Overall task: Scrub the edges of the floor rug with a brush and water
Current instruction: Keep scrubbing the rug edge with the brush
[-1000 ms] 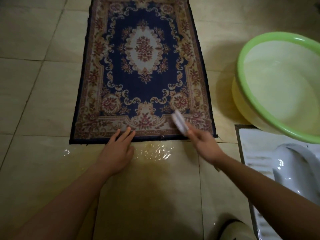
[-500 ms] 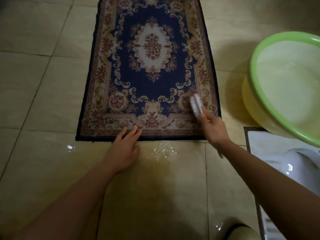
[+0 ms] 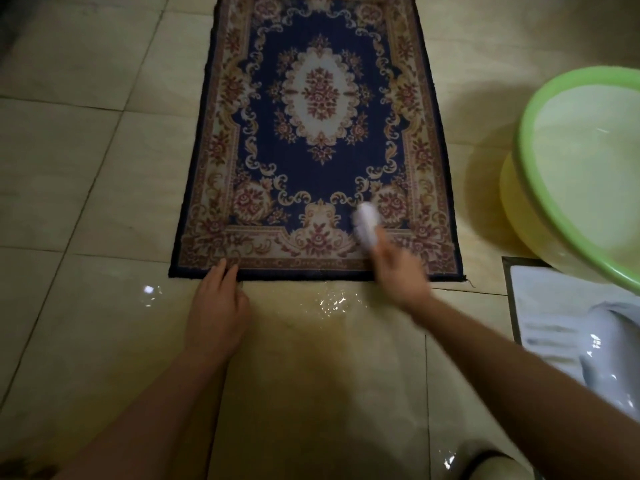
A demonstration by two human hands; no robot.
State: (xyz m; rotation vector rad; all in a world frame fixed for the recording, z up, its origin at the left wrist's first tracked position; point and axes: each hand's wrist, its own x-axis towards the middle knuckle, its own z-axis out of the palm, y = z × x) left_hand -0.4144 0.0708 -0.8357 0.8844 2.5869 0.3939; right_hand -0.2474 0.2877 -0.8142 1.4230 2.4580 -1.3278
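Observation:
A dark blue rug [image 3: 322, 147] with a cream and red floral border lies flat on the beige tiled floor. My right hand [image 3: 398, 271], blurred by motion, grips a white brush [image 3: 366, 225] that rests on the rug's near border, right of centre. My left hand [image 3: 216, 306] lies flat on the wet tile with its fingertips touching the rug's near edge, left of centre. A water puddle [image 3: 329, 303] glistens on the floor just in front of the rug between my hands.
A yellow basin with a green rim [image 3: 530, 188] holding water stands to the right of the rug. A white squat toilet pan [image 3: 568, 327] set in the floor lies below the basin at the right edge.
My right hand has swept the brush leftward along the rug's near border from the right corner. My left hand has shifted a little left along the near edge.

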